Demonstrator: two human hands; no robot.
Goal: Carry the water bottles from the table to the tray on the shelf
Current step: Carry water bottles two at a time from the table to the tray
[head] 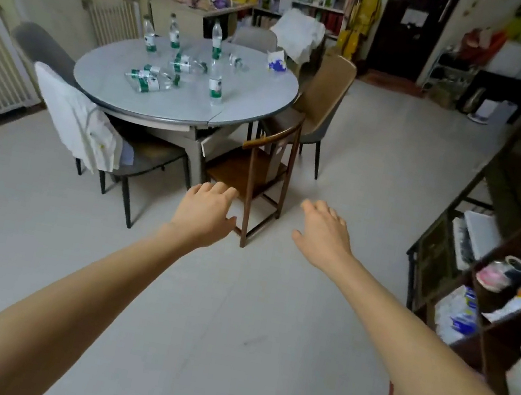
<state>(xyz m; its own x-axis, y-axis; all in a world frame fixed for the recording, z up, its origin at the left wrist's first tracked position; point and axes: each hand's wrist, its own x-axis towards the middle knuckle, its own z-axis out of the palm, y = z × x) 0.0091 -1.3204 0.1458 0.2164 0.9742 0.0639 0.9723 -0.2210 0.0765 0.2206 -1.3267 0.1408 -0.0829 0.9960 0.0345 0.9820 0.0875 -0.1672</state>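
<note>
Both bare arms stretch forward from the body, the left forearm entering from about 7 o'clock and the right from about 4 o'clock, converging toward the middle. The left hand (206, 212) is palm down, fingers loosely spread and slightly curled, thumb pointing toward 3 o'clock. The right hand (324, 231) mirrors it, palm down, fingers relaxed and apart, thumb toward 9 o'clock. Both hands are empty, level with each other and held apart in the air.

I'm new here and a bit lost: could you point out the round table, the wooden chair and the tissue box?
Round table (251, 105): head view, bare tabletop near the right edge.
Wooden chair (271, 136): head view, top rail of the backrest.
Tissue box (277, 61): head view, front face.
</note>
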